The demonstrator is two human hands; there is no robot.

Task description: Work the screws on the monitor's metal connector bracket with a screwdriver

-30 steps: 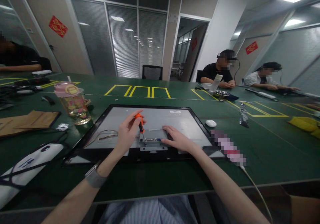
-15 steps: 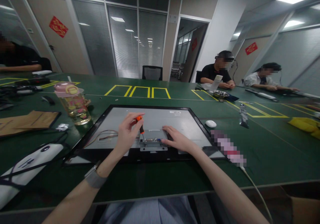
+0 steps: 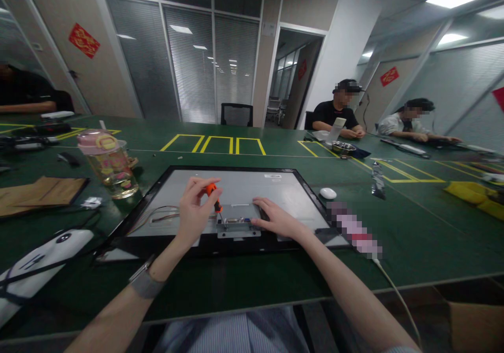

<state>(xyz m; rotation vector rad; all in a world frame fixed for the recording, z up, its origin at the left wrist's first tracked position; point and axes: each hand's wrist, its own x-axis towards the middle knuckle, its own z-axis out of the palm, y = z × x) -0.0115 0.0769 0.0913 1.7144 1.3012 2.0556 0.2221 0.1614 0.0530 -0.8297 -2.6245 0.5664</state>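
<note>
Two-handed at display panel (image 3: 291,193): pinching orange screwdriver (image 3: 211,189) in left hand (image 3: 194,209), long axis steep, tip down at panel's near-side bracket (image 3: 238,233); resting right hand (image 3: 281,220) on panel's right half, thumb spread; cannot read white label (image 3: 272,176).

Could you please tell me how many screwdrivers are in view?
1: an orange-and-black screwdriver in the left hand, angled down towards the metal bracket. Others may be hidden from this view.

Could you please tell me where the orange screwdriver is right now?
In the head view, the orange screwdriver is in the left hand, its shaft pointing down at the metal bracket, left of the right hand.
</note>
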